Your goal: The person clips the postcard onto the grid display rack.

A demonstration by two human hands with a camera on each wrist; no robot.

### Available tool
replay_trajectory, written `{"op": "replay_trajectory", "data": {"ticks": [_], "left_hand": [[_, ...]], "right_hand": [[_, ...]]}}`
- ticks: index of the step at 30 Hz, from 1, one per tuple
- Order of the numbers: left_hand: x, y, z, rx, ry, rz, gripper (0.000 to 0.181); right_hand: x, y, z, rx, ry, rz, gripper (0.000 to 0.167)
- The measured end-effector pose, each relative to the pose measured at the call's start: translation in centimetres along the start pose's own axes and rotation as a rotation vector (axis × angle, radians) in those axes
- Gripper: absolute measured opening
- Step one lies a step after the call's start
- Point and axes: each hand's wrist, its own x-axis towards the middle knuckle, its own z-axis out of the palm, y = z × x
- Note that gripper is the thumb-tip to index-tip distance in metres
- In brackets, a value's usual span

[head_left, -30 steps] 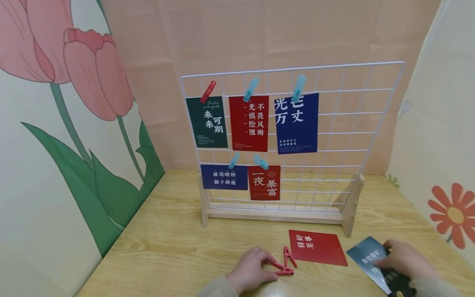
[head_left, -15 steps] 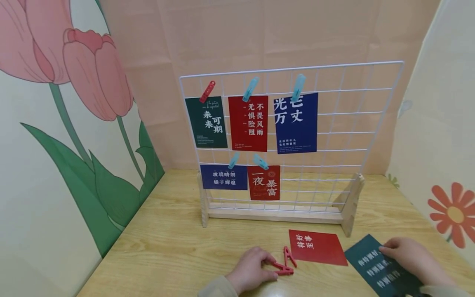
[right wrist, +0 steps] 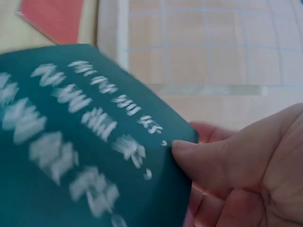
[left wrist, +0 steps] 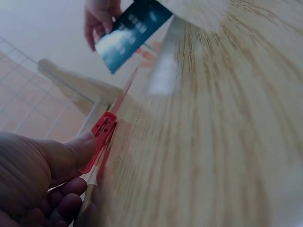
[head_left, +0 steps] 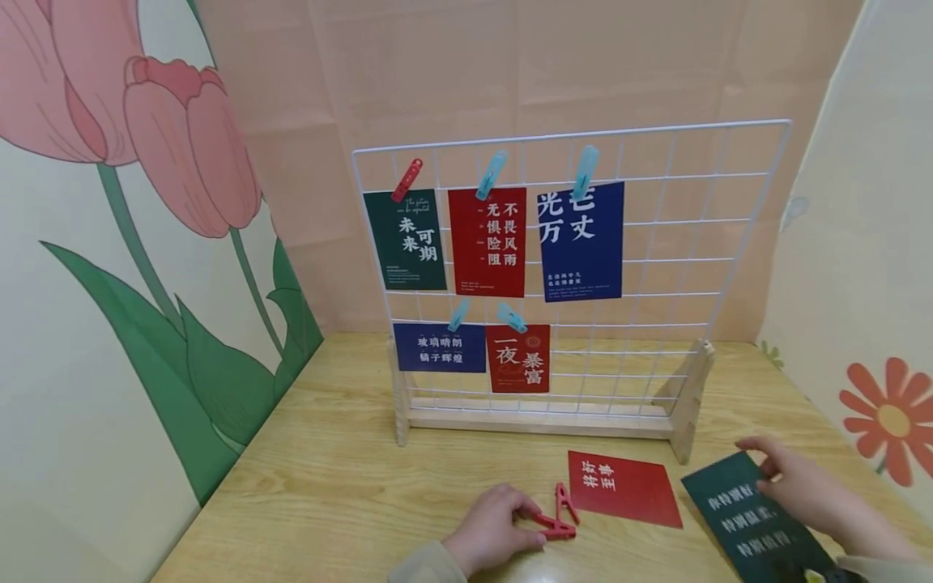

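Observation:
My right hand pinches a dark green card with white lettering between thumb and fingers, at its edge. In the right wrist view, the thumb lies on the front of the card. On the table, my left hand pinches a red clothespin at one end; the left wrist view shows the thumb against the red plastic. A second red clothespin lies touching or very near it. Just beyond, a red card with white characters lies flat, between my two hands.
A white wire grid on a wooden stand rises behind. A green card, several red and blue cards, a red clothespin and several light blue clothespins hang there. Painted walls flank the wooden table.
My right hand has raised and turned the green card so its lettering shows clearly, shifting slightly right. The left hand stays in place with the red clothespin.

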Motion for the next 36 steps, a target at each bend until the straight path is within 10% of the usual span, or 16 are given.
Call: {"op": "replay_trajectory", "data": {"ticks": [14,36], "left_hand": [[-0.2,-0.8,-0.8,-0.327,0.024,-0.032,0.026],[0.9,1.5,-5.6,-0.236,0.186,0.044,0.029]], "right_hand": [[-1.0,-3.1,-1.2,0.214,0.132,0.006,0.041],[0.2,-8.3,-0.7,0.272,0.234,-0.071,0.050]]}}
